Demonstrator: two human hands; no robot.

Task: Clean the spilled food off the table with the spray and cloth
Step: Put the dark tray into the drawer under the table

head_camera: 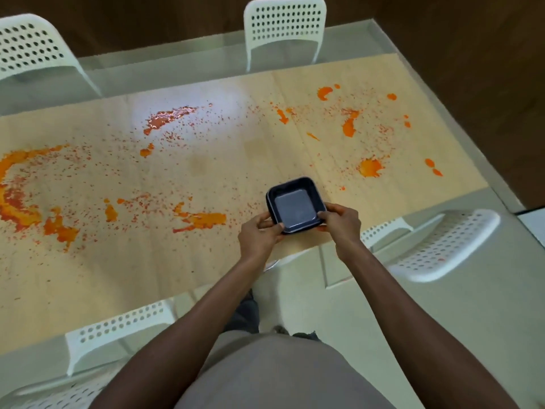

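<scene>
Table (206,261): a long pale wood-look top with a glass border, running from the left edge of the frame to the upper right; white perforated chairs (284,28) stand around it.
Spilled food (20,199): orange sauce — the largest smear curves along the left edge of the frame, a glossy streak lies upper centre, a puddle sits just left of the hands, and separate blots dot the upper right; fine specks cover most of the top between them.
Container (295,205): a dark, square, shallow tray with rounded corners, apparently empty, at centre right near the table's lower edge; whether it rests on the table or is held just above it cannot be told.
Left hand (259,235): closed on the tray's lower left corner, thumb over the rim.
Right hand (342,221): closed on the tray's lower right corner, fingers curled at the rim.
Key relation: the nearest puddle lies just left of the left hand, its long axis running left to right — so the left hand is nearer; the heaviest mess is well apart at far left.
Spray and cloth: neither is in view.
Judgement: both hands are occupied, so the tray probably needs clearing away before any wiping can start.
</scene>
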